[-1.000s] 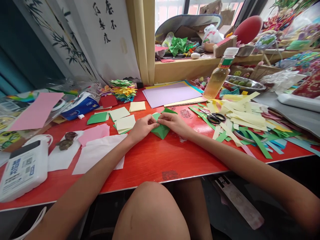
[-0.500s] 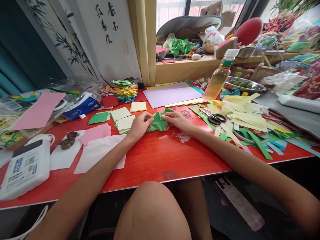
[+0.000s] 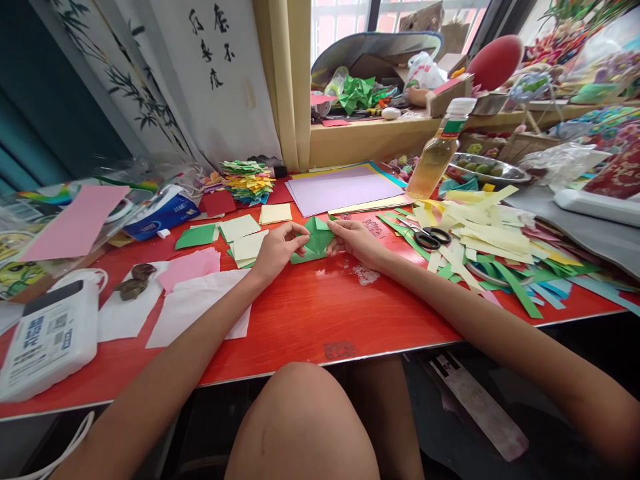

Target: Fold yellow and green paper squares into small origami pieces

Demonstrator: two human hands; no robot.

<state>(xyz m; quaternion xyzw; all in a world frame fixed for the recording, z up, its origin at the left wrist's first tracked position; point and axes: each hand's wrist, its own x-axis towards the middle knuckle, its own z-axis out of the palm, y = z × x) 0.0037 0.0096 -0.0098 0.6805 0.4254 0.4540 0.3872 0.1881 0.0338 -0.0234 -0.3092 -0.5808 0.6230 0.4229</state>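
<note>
Left hand and right hand pinching a creased, angular green paper fold, glossy red desk, black-handled scissors nearby

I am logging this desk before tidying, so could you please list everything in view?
folded green paper: one, green, table centre, held at both edges
table: one, red, under everything
scissors: one pair, black handles, right of centre
bottle: one, clear with yellowish liquid, back right
lilac sheet: one, lilac, back centre
pale yellow squares: several, pale yellow, left of centre
paper strips: a heap, yellow and green, right side
folded-paper stack: one, mixed colours, by the wall
tissue pack: one, blue, far left
white tub: one, white, near left edge
left hand: one, pinching the paper's left edge
right hand: one, pinching the paper's right edge
</note>
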